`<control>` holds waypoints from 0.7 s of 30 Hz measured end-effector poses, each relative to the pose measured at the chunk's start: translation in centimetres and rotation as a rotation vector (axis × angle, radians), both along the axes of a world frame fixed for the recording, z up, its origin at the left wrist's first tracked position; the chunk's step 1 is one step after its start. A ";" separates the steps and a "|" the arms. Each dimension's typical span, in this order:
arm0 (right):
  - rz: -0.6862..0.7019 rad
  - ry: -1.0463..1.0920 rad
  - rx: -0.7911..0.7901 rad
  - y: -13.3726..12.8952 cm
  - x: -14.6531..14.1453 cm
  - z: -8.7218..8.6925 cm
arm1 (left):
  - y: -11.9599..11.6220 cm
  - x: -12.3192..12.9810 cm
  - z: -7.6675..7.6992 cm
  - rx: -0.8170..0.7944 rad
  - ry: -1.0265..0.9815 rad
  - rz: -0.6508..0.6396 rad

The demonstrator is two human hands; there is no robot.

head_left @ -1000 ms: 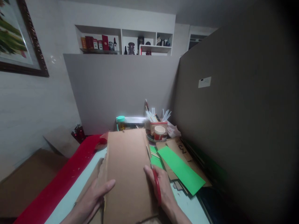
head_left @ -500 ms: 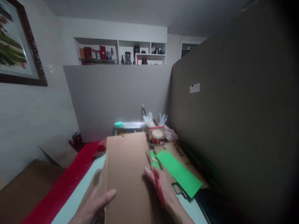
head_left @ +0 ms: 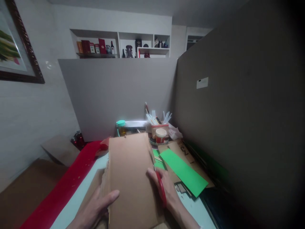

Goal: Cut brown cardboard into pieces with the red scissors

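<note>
A tall brown piece of cardboard (head_left: 131, 168) stands tilted in front of me, its left edge ragged and torn. My left hand (head_left: 100, 202) grips that edge, thumb on the front face and fingers hidden behind. At the right edge, my right hand (head_left: 168, 190) is closed around red-handled scissors (head_left: 162, 189), whose blades point up along the cardboard's side. The thumb of this hand also rests on the cardboard. A green paper strip (head_left: 183, 171) lies to the right of it.
Behind the cardboard stand a red-and-white paper cup (head_left: 161, 135), a box (head_left: 156, 129) of white sticks and a teal-lidded jar (head_left: 121, 123). Red cloth (head_left: 64, 184) lies at left. Grey panels (head_left: 116, 92) rise at the back and right. Cardboard with black writing (head_left: 184, 149) lies under the green strip.
The view has tilted down slightly, so the background sits higher. Both hands keep their hold, and the cardboard's lower edge now shows near the bottom.
</note>
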State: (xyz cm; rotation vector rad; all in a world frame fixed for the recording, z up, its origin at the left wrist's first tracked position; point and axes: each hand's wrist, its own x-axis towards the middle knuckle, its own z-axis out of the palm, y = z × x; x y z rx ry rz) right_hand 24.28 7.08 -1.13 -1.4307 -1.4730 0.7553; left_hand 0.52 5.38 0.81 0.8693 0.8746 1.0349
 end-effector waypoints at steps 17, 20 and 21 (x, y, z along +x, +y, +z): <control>-0.037 -0.022 0.009 -0.4 -1.2 0.8 | 0.3 -1.0 3.4 0.005 -0.098 0.048; 0.032 -0.038 0.000 -1.4 -1.7 1.7 | 0.6 -1.6 4.3 0.032 -0.057 0.130; 0.053 -0.042 -0.008 -1.6 -1.8 1.9 | 0.7 -1.7 4.4 0.032 -0.023 0.142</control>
